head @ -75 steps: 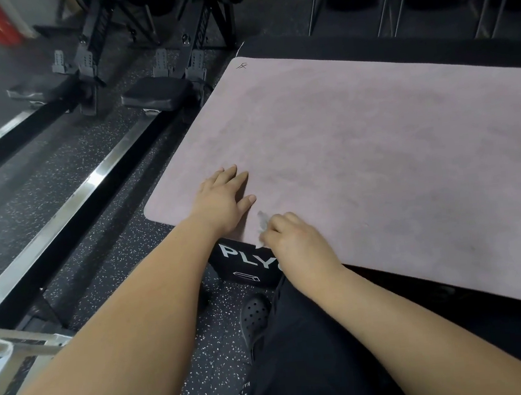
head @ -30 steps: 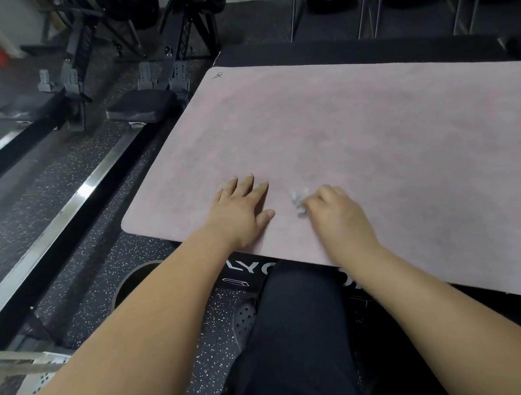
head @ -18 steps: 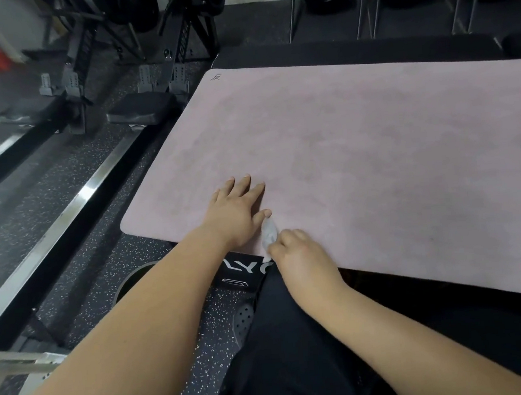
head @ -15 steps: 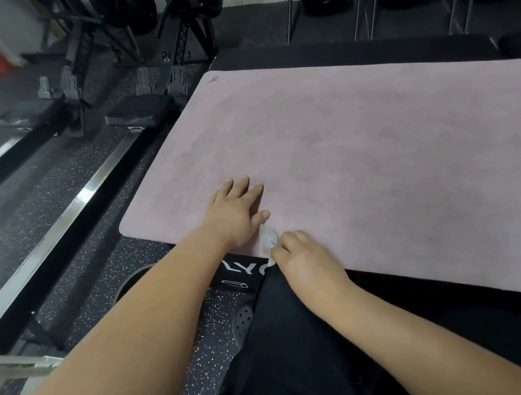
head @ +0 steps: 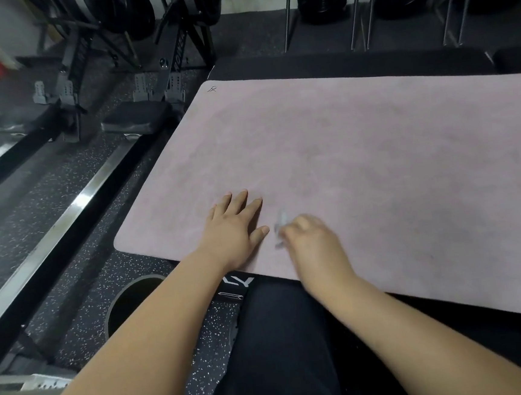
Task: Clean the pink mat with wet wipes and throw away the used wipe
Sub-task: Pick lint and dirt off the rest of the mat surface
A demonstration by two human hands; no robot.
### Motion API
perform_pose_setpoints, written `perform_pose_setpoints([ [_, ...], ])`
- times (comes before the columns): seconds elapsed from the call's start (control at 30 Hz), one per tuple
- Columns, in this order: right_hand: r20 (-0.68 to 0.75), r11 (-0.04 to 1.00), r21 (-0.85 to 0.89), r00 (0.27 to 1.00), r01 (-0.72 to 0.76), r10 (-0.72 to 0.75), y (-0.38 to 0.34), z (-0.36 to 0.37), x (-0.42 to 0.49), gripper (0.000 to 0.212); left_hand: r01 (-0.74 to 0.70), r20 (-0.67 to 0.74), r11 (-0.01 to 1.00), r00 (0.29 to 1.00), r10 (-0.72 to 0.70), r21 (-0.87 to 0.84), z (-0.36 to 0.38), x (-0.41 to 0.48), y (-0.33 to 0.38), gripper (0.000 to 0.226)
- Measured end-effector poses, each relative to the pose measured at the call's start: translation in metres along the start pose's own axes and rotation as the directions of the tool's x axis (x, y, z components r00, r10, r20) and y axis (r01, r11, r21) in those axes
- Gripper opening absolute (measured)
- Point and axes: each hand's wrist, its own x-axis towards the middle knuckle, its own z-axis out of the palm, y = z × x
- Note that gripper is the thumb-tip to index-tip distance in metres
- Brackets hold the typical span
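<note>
- One head view: saw left hand [head: 233, 228] spread flat, fingers straight, pressing pink mat [head: 374, 143] near its close edge.
- Saw right hand [head: 313, 243] just right of it, fingers curled, pinching crumpled wet wipe [head: 281, 220] against mat; blurred.
- Judged wiping step in hand; next called for strokes out beyond both hands, wipe held down, left hand anchoring.
</note>
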Motion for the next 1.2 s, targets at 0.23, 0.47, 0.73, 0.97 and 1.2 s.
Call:
perform_pose_setpoints([
  [0.23,0.043,0.975,-0.099,0.98,0.198,-0.195,0.035,0.0,0.046,0.015,0.004,-0.008,0.998,1.0,-0.005,-0.065,-0.005,0.004,-0.001,0.073],
  [0.47,-0.061,0.964,-0.164,0.978,-0.209,0.202,0.066,-0.008,0.108,0.008,0.033,0.038,0.992,0.999,-0.029,-0.119,-0.018,0.007,0.001,0.074],
  [0.73,0.024,0.979,0.013,0.979,0.201,-0.201,0.033,0.011,0.077,0.017,0.07,0.079,0.996,0.995,-0.065,-0.053,-0.04,0.017,0.012,0.064],
  [0.97,-0.107,0.981,-0.146,0.988,-0.125,0.11,0.106,-0.012,0.135,0.009,0.117,-0.048,0.992,0.992,-0.119,-0.052,-0.044,0.045,0.026,0.058],
  [1.2,-0.183,0.981,-0.038,0.967,-0.189,0.179,0.1,-0.005,0.127,0.011,0.139,0.026,0.989,0.99,-0.138,-0.043,-0.05,0.101,0.028,0.067],
])
